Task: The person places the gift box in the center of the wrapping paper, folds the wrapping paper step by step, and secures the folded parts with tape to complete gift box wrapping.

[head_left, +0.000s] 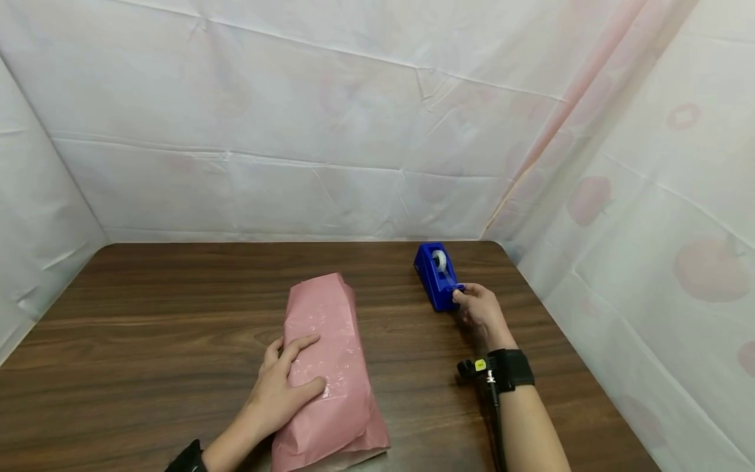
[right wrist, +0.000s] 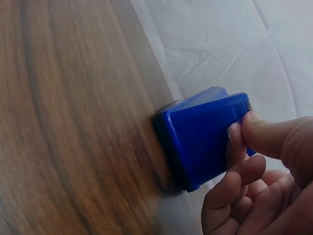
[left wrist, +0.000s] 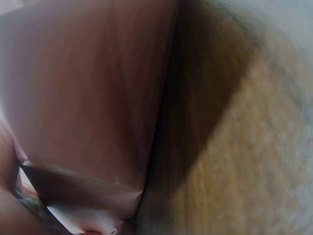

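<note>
A pink wrapped package [head_left: 323, 328] with a shiny, creased surface lies lengthwise on the wooden table. My left hand [head_left: 282, 391] rests on its left side, thumb and forefinger spread over the top. In the left wrist view the package's side [left wrist: 88, 98] fills much of the picture. Farther right stands a blue tape dispenser [head_left: 433, 278] with a roll of clear tape [head_left: 439, 260]. At its toothed front end my right hand [head_left: 480, 309] pinches the tape's end between thumb and forefinger. The right wrist view shows these fingertips [right wrist: 250, 125] right at the cutter.
The dark wooden table [head_left: 177, 314] ends at a pale sheet [head_left: 265, 131] hung behind it. Another sheet [head_left: 649, 262] with reddish fruit prints hangs along the right side. A black strap with a camera [head_left: 512, 369] and cable sits on my right wrist.
</note>
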Available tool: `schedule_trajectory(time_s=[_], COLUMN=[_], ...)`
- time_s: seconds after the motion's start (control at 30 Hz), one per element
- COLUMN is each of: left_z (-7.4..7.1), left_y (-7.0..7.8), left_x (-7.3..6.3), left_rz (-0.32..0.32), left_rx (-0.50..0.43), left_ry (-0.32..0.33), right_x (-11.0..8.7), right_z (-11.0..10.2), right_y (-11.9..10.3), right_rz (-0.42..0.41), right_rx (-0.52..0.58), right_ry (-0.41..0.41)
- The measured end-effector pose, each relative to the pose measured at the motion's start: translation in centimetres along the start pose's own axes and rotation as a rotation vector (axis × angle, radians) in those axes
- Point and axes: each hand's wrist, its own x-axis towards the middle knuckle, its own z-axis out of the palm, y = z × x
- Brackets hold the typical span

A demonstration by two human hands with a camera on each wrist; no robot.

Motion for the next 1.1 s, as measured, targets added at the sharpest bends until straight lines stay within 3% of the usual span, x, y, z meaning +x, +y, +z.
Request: schedule_trajectory(time_s=[0.6, 0.77, 0.87, 1.1], left_z=[-0.5, -0.6, -0.7, -0.9], left_y=[0.2, 0.3, 0.4, 0.6], left_x=[-0.5, -1.0, -1.1, -1.2], left_rz=[0.005, -0.006, -0.003, 0.0], left_rx=[0.004, -0.001, 0.003, 0.011], left_ry=[-0.006, -0.008, -0.011, -0.005], right_x=[-0.4, -0.7, -1.4, -4.2], right_z=[0.6, -0.3, -1.4, -2.0], right_y=[-0.4, -0.3, -1.0, -3.7], right_rz=[-0.037, -0.003, 0.016, -0.015], right_rx=[-0.031, 0.023, -0.042, -0.337], right_ry=[-0.003, -0.118, -0.156, -0.07])
